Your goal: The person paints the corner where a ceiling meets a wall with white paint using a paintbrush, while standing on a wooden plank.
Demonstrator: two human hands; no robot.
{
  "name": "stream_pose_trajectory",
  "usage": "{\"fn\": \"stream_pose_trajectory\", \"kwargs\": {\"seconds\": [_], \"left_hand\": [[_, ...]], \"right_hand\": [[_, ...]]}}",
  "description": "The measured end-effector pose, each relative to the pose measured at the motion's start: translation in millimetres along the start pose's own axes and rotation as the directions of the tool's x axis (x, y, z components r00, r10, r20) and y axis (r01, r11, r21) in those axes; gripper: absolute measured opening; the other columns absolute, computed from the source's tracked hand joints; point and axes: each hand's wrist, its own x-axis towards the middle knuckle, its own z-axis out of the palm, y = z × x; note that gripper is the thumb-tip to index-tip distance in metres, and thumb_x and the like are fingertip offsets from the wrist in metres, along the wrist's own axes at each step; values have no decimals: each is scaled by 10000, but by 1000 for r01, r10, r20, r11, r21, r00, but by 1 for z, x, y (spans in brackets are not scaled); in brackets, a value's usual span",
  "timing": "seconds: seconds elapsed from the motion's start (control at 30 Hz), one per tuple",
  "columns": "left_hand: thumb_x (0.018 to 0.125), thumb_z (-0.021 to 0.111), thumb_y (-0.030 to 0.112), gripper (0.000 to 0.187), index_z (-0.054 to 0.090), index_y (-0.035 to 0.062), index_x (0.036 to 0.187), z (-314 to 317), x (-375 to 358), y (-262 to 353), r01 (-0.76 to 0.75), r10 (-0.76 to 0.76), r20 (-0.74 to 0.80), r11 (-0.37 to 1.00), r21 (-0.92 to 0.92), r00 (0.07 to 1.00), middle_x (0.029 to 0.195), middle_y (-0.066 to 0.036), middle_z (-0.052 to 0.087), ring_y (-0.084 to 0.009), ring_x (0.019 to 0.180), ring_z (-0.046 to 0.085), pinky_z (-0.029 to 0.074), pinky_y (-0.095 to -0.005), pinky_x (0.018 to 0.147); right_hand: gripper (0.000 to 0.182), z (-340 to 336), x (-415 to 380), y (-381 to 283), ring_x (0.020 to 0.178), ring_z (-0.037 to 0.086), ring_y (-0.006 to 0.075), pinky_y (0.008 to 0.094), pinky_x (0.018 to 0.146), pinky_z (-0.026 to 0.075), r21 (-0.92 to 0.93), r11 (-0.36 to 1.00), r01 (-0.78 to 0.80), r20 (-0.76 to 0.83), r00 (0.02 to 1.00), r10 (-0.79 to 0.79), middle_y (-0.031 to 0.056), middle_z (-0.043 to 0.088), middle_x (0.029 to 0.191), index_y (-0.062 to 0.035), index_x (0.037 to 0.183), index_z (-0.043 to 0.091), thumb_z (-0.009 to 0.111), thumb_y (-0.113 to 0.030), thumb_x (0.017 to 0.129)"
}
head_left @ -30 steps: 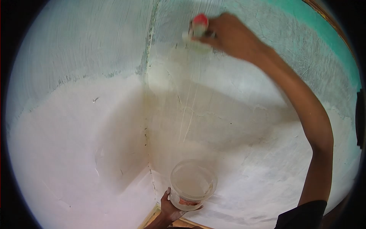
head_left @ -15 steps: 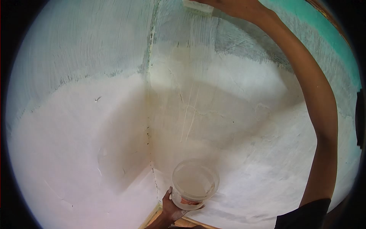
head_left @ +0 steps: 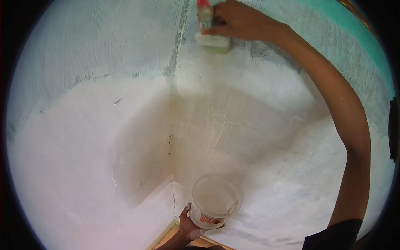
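My right hand [head_left: 239, 21] grips a wide paintbrush [head_left: 213, 41] by its handle, which has a red end. The bristles, blurred by motion, press on the right-hand wall [head_left: 258, 104] close to the corner, near the upper edge of the white area. Low in the view, my left hand [head_left: 191, 225] holds a clear round plastic tub [head_left: 216, 196] from below and the side. An orange and red label is on the tub's front. Pale liquid seems to lie inside, though its level is hard to make out.
A cracked vertical corner line [head_left: 171, 146] divides the two walls. The left wall [head_left: 75, 158] is white below and streaked grey-green above, with a small nail [head_left: 117, 101] in it. Green paint [head_left: 358, 41] shows at upper right. A wooden strip [head_left: 166, 233] runs at the bottom.
My right hand and the brush have come down the wall, so the brush handle now shows. The view has shifted slightly, while my left hand still holds the tub.
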Motion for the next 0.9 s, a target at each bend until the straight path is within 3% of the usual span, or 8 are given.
{"fn": "stream_pose_trajectory", "kwargs": {"seconds": [0.1,0.2,0.23,0.33,0.47,0.63,0.73,0.9], "left_hand": [[929,378,606,821,93,167,1561,-2,-1,0,-4,4,-20,1000,-3,1000,1579,-211,167,-458,1414,267,249,-681,1136],[933,368,603,814,85,169,1562,-2,-2,1,-1,1,-13,1000,-27,1000,1581,-212,156,-461,1417,258,247,-687,1132],[935,363,602,811,83,170,1562,-1,-1,1,1,-1,-3,999,-33,1000,1582,-212,152,-463,1419,254,247,-690,1131],[942,350,598,800,78,172,1562,3,0,2,-5,6,19,999,-50,1000,1584,-211,146,-467,1422,243,242,-698,1128],[942,357,586,795,82,172,1561,1,1,2,-11,11,12,1000,-8,1000,1584,-211,145,-470,1423,236,230,-703,1130],[940,365,576,788,90,173,1560,-4,0,2,4,0,31,994,-109,1000,1587,-208,139,-474,1425,229,218,-709,1130],[939,366,579,793,90,173,1560,-3,0,1,9,-5,39,995,-100,999,1588,-205,142,-474,1427,225,214,-709,1131],[944,349,579,785,93,168,1561,0,1,2,2,-1,18,1000,-19,1000,1585,-215,148,-473,1424,231,216,-707,1131]], "right_hand": [[495,-3,0,-1,684,633,364,437,651,475,-64,993,-104,-56,993,100,249,646,748,68,803,615,664,-415,900],[480,2,-2,2,697,633,366,447,672,480,-150,988,20,-278,958,-62,249,650,768,63,822,622,659,-408,903],[474,3,5,3,715,631,372,456,693,484,-56,998,-40,-62,997,36,246,653,786,57,836,628,652,-412,905],[457,26,1,8,721,628,367,449,688,487,-40,997,64,-104,992,-68,238,660,802,57,825,632,668,-392,898],[479,10,9,1,747,643,373,441,695,491,-64,997,-50,-252,967,32,255,666,820,68,826,631,679,-405,887],[436,32,7,3,735,651,362,441,687,492,34,999,2,-30,1000,-1,252,669,800,75,870,636,687,-357,886],[438,13,13,11,732,652,362,437,690,492,-13,1000,-20,-178,984,18,246,674,805,71,859,641,690,-364,882],[474,23,14,6,780,633,371,439,744,495,-24,999,30,-28,999,-30,255,660,836,58,886,644,680,-414,883]]}}
